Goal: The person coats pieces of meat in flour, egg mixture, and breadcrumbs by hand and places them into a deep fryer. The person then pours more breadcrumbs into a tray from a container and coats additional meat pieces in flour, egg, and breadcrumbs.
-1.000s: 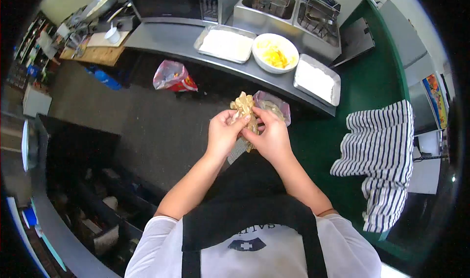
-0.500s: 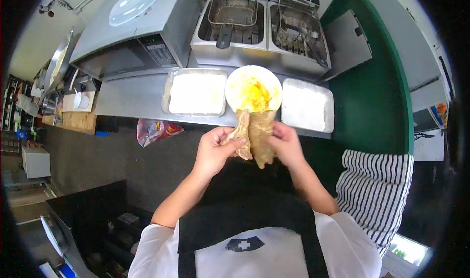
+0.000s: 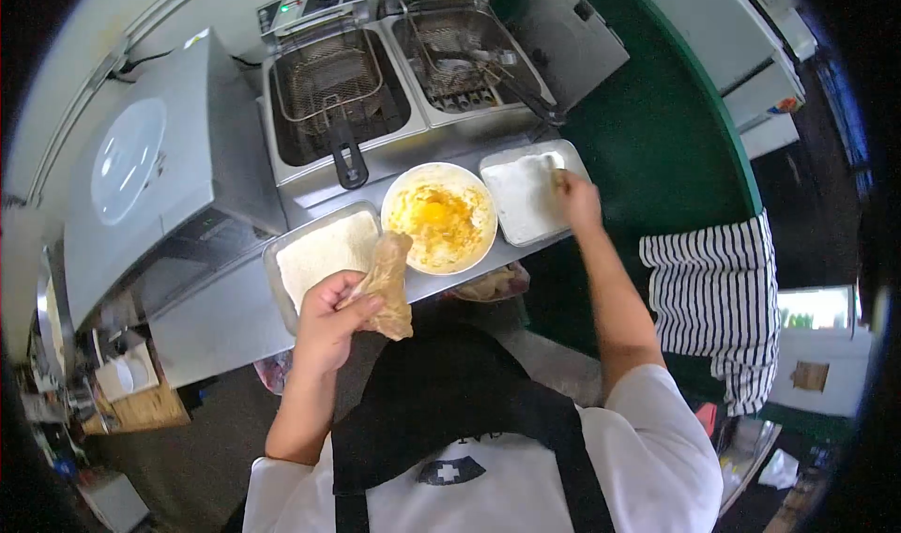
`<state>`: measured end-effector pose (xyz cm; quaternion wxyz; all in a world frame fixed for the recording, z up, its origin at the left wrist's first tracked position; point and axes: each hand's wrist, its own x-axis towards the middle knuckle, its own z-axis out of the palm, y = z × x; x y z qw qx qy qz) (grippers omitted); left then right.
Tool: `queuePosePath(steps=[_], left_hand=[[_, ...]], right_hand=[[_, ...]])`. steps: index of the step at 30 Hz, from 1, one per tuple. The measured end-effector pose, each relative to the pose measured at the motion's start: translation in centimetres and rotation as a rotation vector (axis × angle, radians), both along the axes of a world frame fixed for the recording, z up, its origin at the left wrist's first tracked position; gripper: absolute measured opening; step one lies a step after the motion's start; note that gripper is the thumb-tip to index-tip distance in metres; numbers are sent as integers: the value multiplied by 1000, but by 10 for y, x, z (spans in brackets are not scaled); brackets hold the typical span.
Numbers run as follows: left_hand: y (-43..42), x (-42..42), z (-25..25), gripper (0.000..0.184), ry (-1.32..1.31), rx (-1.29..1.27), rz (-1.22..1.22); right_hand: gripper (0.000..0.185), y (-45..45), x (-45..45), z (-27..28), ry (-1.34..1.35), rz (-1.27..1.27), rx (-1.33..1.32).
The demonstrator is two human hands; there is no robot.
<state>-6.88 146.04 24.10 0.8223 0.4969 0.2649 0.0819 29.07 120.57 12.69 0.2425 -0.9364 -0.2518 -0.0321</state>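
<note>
My left hand (image 3: pixel 330 315) is closed around a piece of raw meat (image 3: pixel 387 294), pale brown and long. The meat is held upright in front of a white bowl (image 3: pixel 387 202), its top end near the bowl's lower left rim. Yellow egg with a yolk (image 3: pixel 434 214) lies in the bowl. My right hand (image 3: pixel 577 200) is over the right side of a metal tray (image 3: pixel 540 239) holding white powder (image 3: pixel 526 198). Its fingers are drawn together, with a small brownish bit at their tips; blur keeps me from telling what it is.
Left of the bowl stands a second metal tray (image 3: pixel 272 268) of off-white crumbs or powder. Behind are two fryers with wire baskets (image 3: pixel 330 83); one black handle (image 3: pixel 347 162) reaches toward the bowl. A microwave (image 3: pixel 211 153) stands left, a green partition (image 3: pixel 648 129) right.
My right hand has left the meat in front of me and moved up and right to the powder tray. My left hand has shifted left with its meat. The view has turned.
</note>
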Motion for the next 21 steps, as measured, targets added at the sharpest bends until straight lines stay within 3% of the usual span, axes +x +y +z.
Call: queuePosePath(steps=[2, 3, 4, 6, 9, 10, 12, 15, 18, 21], left_hand=[[15, -5, -4, 21, 9, -17, 1], [19, -5, 0, 20, 16, -20, 6], [24, -7, -2, 20, 18, -23, -8], [37, -13, -5, 20, 21, -28, -29], [45, -18, -7, 20, 40, -17, 5], [47, -21, -7, 20, 43, -9, 0], [48, -23, -4, 20, 43, 5, -2], [35, -19, 2, 19, 45, 13, 67], [20, -15, 4, 20, 23, 19, 129], [-1, -8, 5, 21, -15, 43, 270]], right_hand=[[25, 20, -12, -43, 134, 20, -115], [29, 26, -16, -75, 86, 111, 5], [30, 33, -29, -80, 199, 194, -250], [29, 39, -43, -81, 147, 193, -222], [29, 35, -23, -33, 374, 18, -235], [37, 27, -4, -30, 501, -19, -144], [47, 7, 33, -61, 37, 204, -165], [59, -8, 63, -73, 111, 256, -470], [53, -25, 76, -96, -24, 336, -311], [41, -27, 65, -82, 273, 39, -259]])
